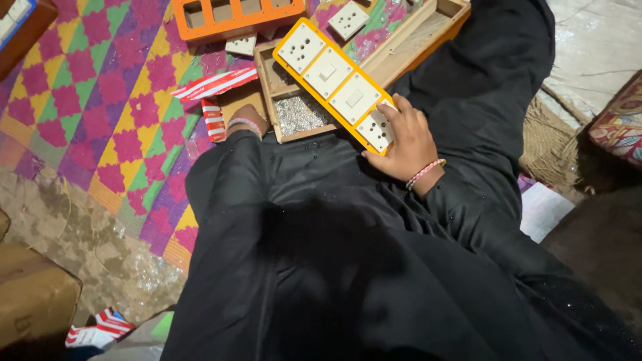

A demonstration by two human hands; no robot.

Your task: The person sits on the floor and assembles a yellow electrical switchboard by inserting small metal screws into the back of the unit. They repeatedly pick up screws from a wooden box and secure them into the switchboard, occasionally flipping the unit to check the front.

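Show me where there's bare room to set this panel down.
Free: the mat left of the red packets. Crowded: around the wooden tray, with screws, sockets and the orange frame. Right hand holds the panel.

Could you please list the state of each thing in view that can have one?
Yellow switch panel: fitted with four white modules, held at its near end by the right hand.
Wooden tray: open, holding small silvery screws.
Orange frame: slots empty.
Left hand: mostly hidden, grip unclear.
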